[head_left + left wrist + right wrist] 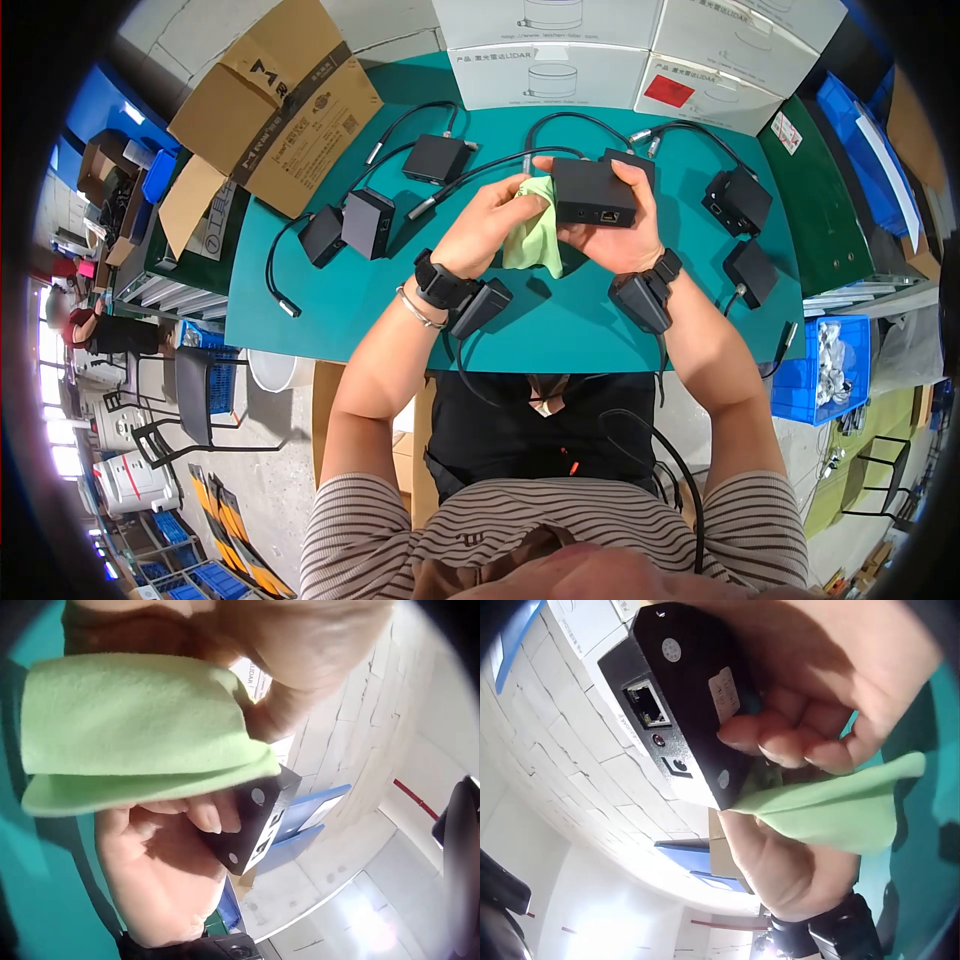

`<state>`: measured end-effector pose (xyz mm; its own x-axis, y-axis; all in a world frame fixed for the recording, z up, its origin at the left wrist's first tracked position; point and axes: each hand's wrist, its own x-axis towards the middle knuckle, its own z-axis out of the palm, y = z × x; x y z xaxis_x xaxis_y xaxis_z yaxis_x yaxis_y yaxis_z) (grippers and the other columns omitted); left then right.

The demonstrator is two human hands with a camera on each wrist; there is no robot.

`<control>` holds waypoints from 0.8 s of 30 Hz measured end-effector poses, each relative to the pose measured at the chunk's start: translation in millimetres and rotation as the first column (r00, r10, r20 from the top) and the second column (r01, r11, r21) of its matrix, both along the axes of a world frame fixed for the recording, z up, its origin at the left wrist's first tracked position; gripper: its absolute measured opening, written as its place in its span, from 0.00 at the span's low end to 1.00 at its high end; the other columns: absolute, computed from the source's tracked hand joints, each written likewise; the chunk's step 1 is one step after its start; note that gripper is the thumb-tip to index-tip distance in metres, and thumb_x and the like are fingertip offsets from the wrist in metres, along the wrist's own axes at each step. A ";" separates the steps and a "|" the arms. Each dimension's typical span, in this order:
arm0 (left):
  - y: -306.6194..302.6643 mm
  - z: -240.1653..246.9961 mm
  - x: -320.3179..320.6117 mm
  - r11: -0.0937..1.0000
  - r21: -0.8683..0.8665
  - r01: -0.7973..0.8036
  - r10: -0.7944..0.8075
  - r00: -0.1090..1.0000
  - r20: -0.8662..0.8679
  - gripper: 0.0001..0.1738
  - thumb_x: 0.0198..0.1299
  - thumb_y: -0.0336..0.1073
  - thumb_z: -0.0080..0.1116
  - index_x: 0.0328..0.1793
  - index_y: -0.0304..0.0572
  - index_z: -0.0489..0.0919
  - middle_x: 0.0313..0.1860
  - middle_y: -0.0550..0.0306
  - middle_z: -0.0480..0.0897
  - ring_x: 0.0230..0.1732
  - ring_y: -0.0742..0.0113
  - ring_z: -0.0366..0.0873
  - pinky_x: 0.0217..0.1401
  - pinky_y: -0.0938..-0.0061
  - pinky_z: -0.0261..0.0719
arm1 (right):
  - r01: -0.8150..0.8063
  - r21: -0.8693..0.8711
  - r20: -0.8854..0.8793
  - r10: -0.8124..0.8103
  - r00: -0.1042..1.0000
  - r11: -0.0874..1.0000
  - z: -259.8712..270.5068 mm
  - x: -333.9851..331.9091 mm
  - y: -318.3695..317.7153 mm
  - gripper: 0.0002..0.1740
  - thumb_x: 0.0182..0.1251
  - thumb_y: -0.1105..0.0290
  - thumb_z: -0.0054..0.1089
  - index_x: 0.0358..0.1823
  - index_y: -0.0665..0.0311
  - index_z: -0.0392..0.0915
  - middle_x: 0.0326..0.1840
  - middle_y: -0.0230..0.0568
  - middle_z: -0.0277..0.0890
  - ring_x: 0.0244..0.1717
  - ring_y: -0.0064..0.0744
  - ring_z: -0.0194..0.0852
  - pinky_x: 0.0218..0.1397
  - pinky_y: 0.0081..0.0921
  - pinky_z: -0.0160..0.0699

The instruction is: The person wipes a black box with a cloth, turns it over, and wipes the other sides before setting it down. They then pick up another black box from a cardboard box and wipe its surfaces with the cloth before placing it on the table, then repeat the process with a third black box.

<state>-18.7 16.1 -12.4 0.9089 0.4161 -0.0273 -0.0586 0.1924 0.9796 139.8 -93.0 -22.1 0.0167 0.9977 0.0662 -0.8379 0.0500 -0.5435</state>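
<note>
My right hand [632, 225] grips a small black box [590, 188] above the table, thumb along its right side and fingers underneath. One face of the box has a network socket [648, 705] and a round power jack, seen in the right wrist view; its underside bears a small label [724, 694]. A light green cloth [536, 232] is pinched in my left hand [482, 228], against the left side of the box. In the left wrist view the folded cloth [135, 720] hangs between the two hands and covers part of the box.
More black boxes with cables lie on the green table, among them one box [368, 222] at left and another [738, 200] at right. A cardboard carton [290, 120] stands back left. White LIDAR cartons [545, 75] line the back. Blue bins [822, 368] flank the table.
</note>
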 end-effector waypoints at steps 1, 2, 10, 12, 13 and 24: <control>-0.4 0.9 0.0 1.000 -0.001 0.001 -0.001 1.000 0.000 0.19 0.67 0.36 0.48 0.61 0.35 0.72 0.46 0.62 0.79 0.45 0.77 0.75 0.50 0.79 0.73 | -0.015 -0.013 0.026 0.015 1.000 1.000 0.2 0.9 -0.2 0.39 0.65 0.42 0.42 0.64 0.69 0.69 0.58 0.38 0.75 0.50 0.29 0.74 0.48 0.30 0.75; -0.8 1.8 -0.2 1.000 -0.005 0.000 0.000 1.000 -0.005 0.19 0.67 0.37 0.48 0.60 0.35 0.73 0.46 0.62 0.79 0.45 0.77 0.75 0.50 0.79 0.72 | -0.015 -0.014 0.026 0.015 1.000 1.000 0.3 0.6 -0.4 0.39 0.65 0.42 0.42 0.64 0.69 0.69 0.58 0.38 0.75 0.50 0.29 0.74 0.48 0.30 0.75; 1.4 -4.5 4.1 0.992 0.061 -0.114 0.119 0.988 -0.095 0.17 0.68 0.38 0.48 0.57 0.36 0.73 0.44 0.63 0.78 0.44 0.78 0.74 0.48 0.80 0.71 | 0.027 -0.081 -0.079 -0.033 0.996 0.996 -7.0 0.6 0.0 0.27 0.67 0.45 0.45 0.51 0.60 0.77 0.46 0.38 0.78 0.43 0.31 0.74 0.48 0.33 0.73; 1.6 -10.4 8.3 0.963 0.145 -0.229 0.239 0.969 -0.055 0.16 0.70 0.40 0.49 0.56 0.36 0.73 0.41 0.65 0.77 0.42 0.80 0.72 0.46 0.82 0.70 | 0.004 -0.059 -0.098 -0.010 0.995 0.998 -10.2 2.3 1.4 0.27 0.67 0.45 0.46 0.50 0.60 0.77 0.45 0.38 0.78 0.41 0.32 0.73 0.47 0.33 0.73; 3.2 -13.2 8.7 0.963 0.145 -0.229 0.239 0.969 -0.056 0.16 0.70 0.40 0.49 0.56 0.36 0.73 0.41 0.65 0.77 0.42 0.80 0.72 0.46 0.82 0.70 | -0.018 -0.037 -0.116 0.013 0.993 0.999 -11.3 2.9 2.0 0.27 0.67 0.44 0.46 0.50 0.60 0.77 0.43 0.38 0.78 0.40 0.32 0.72 0.47 0.33 0.72; -3.6 -8.4 8.8 0.983 -0.027 -0.179 0.178 0.983 -0.050 0.22 0.73 0.45 0.46 0.65 0.39 0.70 0.44 0.65 0.78 0.43 0.79 0.75 0.44 0.79 0.74 | -0.028 -0.057 -0.080 0.023 0.997 0.998 -11.3 1.1 3.4 0.32 0.68 0.41 0.45 0.54 0.62 0.76 0.41 0.36 0.78 0.35 0.29 0.69 0.47 0.28 0.73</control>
<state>-10.0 12.5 -20.8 0.8174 0.5700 -0.0836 -0.0488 0.2131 0.9758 140.9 -89.6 -33.4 -0.0057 1.0000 0.0077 -0.8792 -0.0014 -0.4765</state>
